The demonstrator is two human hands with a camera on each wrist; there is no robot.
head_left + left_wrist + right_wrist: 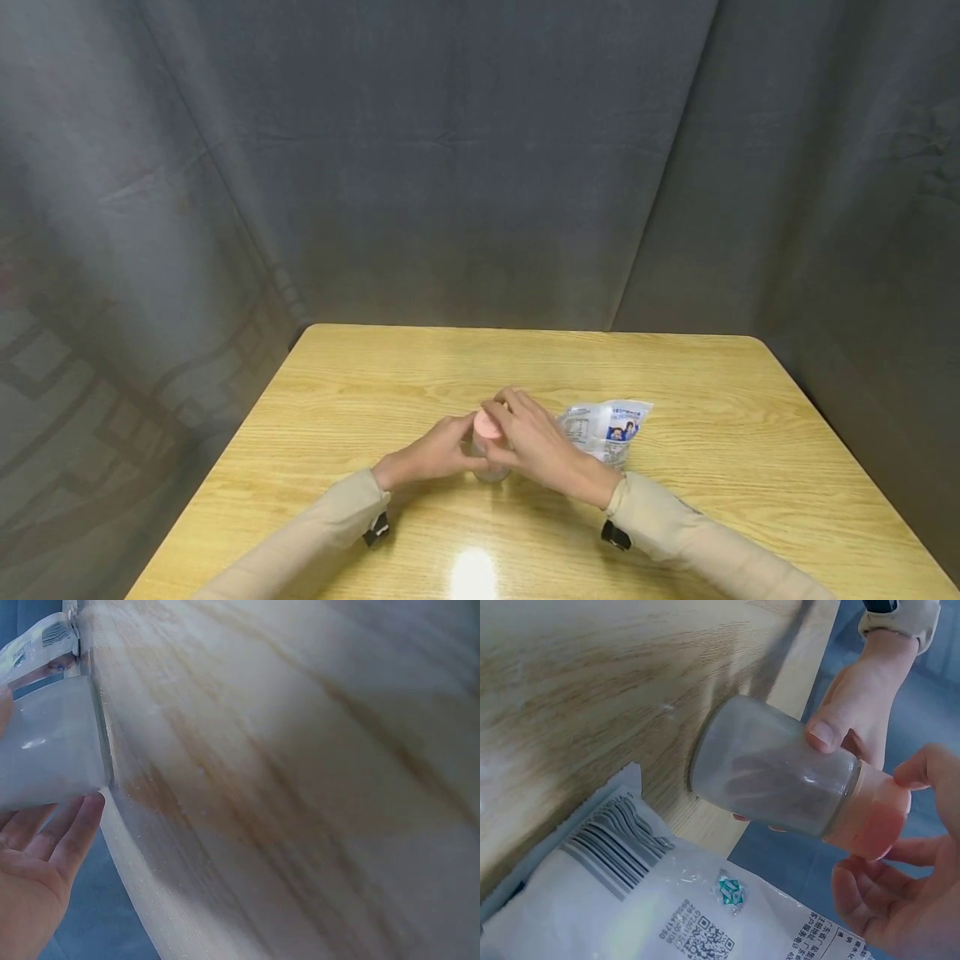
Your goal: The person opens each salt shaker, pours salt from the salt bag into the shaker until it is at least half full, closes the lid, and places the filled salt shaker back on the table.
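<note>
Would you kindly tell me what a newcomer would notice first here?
Probably the pink lid, pinched by the right hand atop the jar, which the left hand holds upright on the table. Next comes the white bag, right of the jar.

A translucent grey jar (769,772) has a pink lid (488,423); the white packet (600,435) at three o'clock, a blue panel (624,422) and black barcode (619,851); the desk (322,400), yellow wood grain.
</note>
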